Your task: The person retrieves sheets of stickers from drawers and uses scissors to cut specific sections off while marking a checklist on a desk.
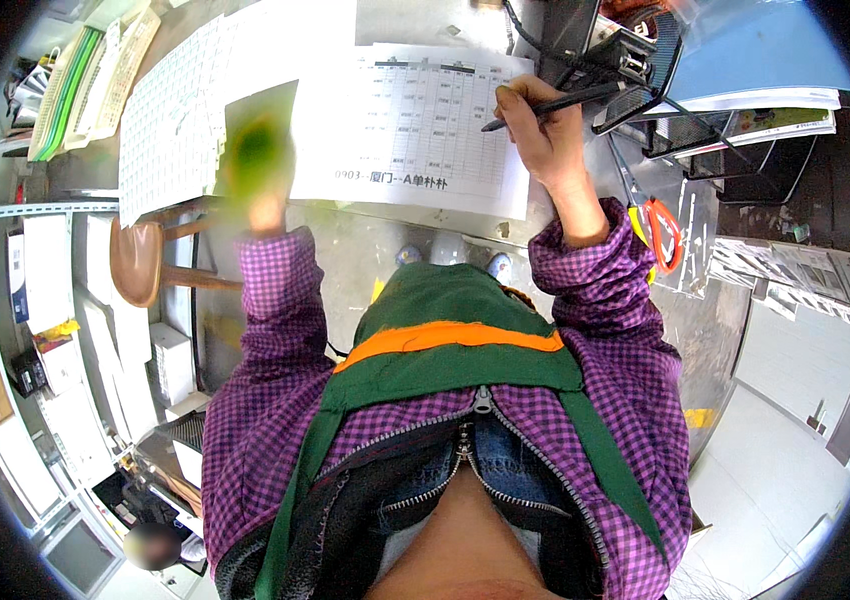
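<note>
My right hand (550, 135) is closed round a black pen (585, 97). The pen's pointed end faces left, over the right side of a white printed table sheet (415, 130); whether it touches the paper cannot be made out. My left hand (265, 175) is at the left edge of that sheet, largely hidden by a green-yellow blur, so its fingers do not show. A dark greyish flat piece (283, 98) appears at the blur, and I cannot tell whether the hand holds it. Further left lies a second sheet with a fine grid (170, 120).
Right of my right hand are a black wire rack (673, 85), a blue folder (775, 50) on papers, and scissors with red handles (663, 240). Green and cream trays or files (75, 90) stand far left. Below them are a brown stool (135, 262) and white shelving (55, 290).
</note>
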`<state>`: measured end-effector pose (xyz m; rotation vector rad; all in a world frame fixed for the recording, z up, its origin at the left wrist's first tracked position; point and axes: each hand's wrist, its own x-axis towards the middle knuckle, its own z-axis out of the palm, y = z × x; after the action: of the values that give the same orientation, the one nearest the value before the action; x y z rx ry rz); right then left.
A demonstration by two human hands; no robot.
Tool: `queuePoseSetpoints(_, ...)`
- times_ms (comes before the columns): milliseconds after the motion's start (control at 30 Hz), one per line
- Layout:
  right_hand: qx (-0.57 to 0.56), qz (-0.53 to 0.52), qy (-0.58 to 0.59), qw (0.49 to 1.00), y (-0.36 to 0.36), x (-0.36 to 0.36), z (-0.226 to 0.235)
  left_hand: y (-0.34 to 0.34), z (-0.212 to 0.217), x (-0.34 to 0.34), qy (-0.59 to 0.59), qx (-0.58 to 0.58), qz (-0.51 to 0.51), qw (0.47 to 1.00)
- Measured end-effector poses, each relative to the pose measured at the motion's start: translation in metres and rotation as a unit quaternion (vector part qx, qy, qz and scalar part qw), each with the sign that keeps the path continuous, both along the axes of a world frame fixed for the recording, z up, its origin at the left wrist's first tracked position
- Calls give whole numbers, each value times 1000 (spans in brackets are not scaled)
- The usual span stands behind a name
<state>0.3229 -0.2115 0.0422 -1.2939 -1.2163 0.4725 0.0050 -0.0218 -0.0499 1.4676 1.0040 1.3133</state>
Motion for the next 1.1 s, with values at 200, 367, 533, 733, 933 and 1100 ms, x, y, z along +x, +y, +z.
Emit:
queuePoseSetpoints(200, -10, -20, 25, 999, -1, -6, -3, -19, 34, 18, 221, 105, 60, 968)
queuePoseSetpoints(367, -27, 16, 26, 999, 0, -11, -2, -27, 39, 21, 165, 91, 62, 980)
queuePoseSetpoints(533, -61, 7, 21, 998, 2, -8, -9, -34, 54, 28, 124, 78, 49, 988)
queuePoseSetpoints(733, -79, 4, 13, 997, 7, -7, -9, -30, 53, 29, 95, 69, 34, 992)
queuePoseSetpoints(933, -90, -1, 13, 996, 13, -6, -13, -27, 53, 28, 62, 50, 27, 996)
queuePoseSetpoints(1100, -101, 5, 28, 994, 15, -7, -13, -24, 48, 26, 46, 41, 24, 998)
